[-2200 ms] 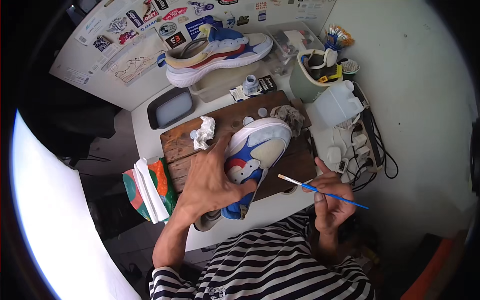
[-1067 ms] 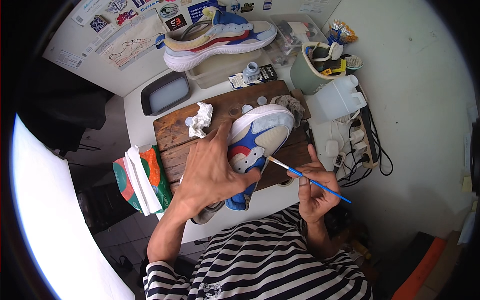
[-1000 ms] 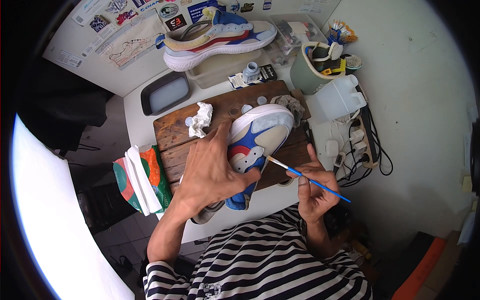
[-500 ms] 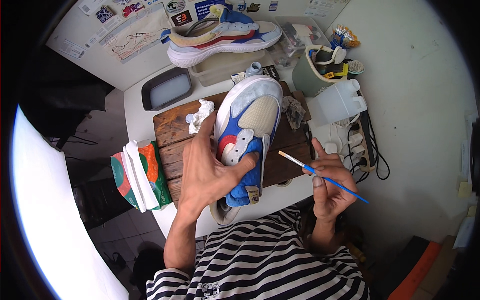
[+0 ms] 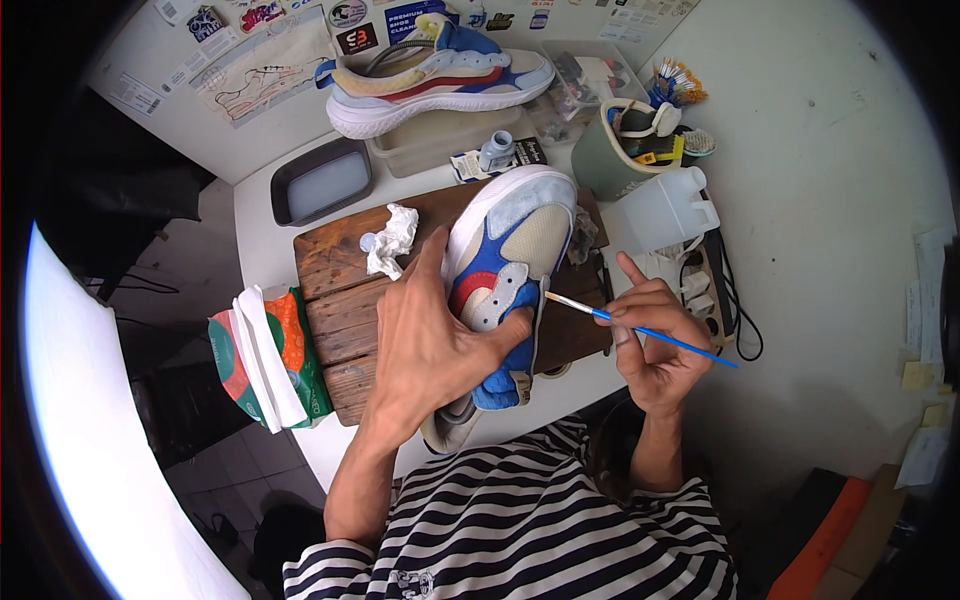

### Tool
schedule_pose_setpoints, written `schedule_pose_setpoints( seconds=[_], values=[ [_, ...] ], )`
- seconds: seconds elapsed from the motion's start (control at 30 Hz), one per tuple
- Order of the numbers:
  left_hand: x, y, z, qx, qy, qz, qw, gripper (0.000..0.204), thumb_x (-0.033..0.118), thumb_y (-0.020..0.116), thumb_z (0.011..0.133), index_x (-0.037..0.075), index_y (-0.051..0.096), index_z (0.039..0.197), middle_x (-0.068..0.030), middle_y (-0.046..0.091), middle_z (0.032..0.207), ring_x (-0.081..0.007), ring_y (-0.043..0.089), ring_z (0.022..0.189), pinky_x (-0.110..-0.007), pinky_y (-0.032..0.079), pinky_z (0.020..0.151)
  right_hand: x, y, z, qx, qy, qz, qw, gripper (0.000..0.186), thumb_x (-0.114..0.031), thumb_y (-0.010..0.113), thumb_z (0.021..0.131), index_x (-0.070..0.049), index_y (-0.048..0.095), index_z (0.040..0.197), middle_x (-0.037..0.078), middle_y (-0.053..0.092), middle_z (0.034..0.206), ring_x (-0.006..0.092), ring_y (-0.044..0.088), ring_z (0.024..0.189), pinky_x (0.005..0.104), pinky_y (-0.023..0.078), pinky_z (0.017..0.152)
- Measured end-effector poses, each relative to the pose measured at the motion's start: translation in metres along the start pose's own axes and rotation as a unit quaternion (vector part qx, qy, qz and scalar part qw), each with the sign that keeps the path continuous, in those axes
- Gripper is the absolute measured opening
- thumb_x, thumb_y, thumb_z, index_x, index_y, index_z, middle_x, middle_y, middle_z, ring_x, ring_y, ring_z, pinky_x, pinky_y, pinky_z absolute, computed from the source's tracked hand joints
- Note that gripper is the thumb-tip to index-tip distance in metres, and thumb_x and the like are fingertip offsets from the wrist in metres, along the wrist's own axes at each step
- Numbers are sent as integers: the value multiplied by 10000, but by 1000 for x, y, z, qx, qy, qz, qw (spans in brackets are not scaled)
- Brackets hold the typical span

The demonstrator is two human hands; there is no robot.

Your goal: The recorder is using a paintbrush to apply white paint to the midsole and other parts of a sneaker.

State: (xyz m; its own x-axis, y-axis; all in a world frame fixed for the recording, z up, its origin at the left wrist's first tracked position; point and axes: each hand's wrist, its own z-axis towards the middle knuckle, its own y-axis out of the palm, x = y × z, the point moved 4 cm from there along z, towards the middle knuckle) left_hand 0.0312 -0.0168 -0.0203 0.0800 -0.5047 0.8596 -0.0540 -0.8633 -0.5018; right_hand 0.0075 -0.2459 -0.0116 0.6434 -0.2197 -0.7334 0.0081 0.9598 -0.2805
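Note:
My left hand (image 5: 430,355) grips a cream, blue and red sneaker (image 5: 530,235) from its left side, thumb across the blue collar, toe pointing away from me. My right hand (image 5: 660,350) holds a thin blue paintbrush (image 5: 705,353), little finger raised, with the pale bristles at the shoe's right edge beside the eyelet panel; whether they touch it I cannot tell. Under the shoe lies a wooden board (image 5: 335,340) with a crumpled white tissue (image 5: 392,240) on it. Above the board sits a small open bottle (image 5: 497,155) on a box.
A second sneaker (image 5: 440,105) rests at the back over a plastic bin. A dark tray (image 5: 320,195) of liquid, a tissue pack (image 5: 225,355), a bucket of brushes (image 5: 610,170), a jug (image 5: 660,220) and a power strip with cables (image 5: 720,280) surround the board. A lit white panel (image 5: 105,430) stands left.
The shoe in my left hand has shifted away from me and turned toe-forward. My right hand and brush have moved up with it; the bristles are nearer the shoe than half a second ago.

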Motion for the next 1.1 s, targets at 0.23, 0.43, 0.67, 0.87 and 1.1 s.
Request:
schedule_pose_setpoints(
  seconds=[0.23, 0.43, 0.67, 0.87, 1.1],
  values=[
    [1, 1, 1, 6, 26, 2, 1000, 817, 255, 807, 660, -186, 492, 1271, -338, 681, 961, -431, 717, 869, -436, 572, 813, 2, 1, -1, -1, 10, -9, 1000, 126, 67, 664, 808, 16, 681, 922, 134, 711, 836, 227, 695, 784, 601, 440, 1065],
    [0, 0, 1, 1, 21, 9, 1000, 844, 273, 809, 654, -197, 486, 1277, -340, 676, 993, -431, 713, 882, -431, 570, 823, 3, 2, -2, -5, 13, -13, 1000, 120, 66, 656, 812, 19, 680, 919, 133, 709, 832, 223, 692, 773, 606, 435, 1068],
    [-1, 0, 1, -2, 20, 7, 1000, 870, 282, 809, 649, -209, 479, 1287, -342, 678, 994, -428, 715, 880, -428, 572, 828, 2, 4, -4, -2, 12, -4, 1000, 128, 76, 654, 801, 21, 675, 914, 134, 707, 827, 217, 689, 768, 613, 418, 1079],
    [1, 0, 0, 5, 25, 17, 1000, 867, 286, 807, 654, -210, 482, 1288, -353, 674, 1018, -436, 712, 912, -431, 566, 852, 2, 2, -6, 6, 11, -4, 1000, 125, 85, 643, 806, 27, 666, 914, 140, 700, 818, 223, 694, 766, 621, 416, 1078],
    [-1, 0, 0, 1, 22, 5, 1000, 875, 289, 807, 656, -211, 475, 1293, -361, 671, 1016, -435, 712, 917, -431, 565, 857, 1, 2, -11, 26, 15, 16, 999, 129, 95, 632, 815, 27, 663, 920, 133, 697, 819, 219, 710, 748, 623, 408, 1088]
  ],
)
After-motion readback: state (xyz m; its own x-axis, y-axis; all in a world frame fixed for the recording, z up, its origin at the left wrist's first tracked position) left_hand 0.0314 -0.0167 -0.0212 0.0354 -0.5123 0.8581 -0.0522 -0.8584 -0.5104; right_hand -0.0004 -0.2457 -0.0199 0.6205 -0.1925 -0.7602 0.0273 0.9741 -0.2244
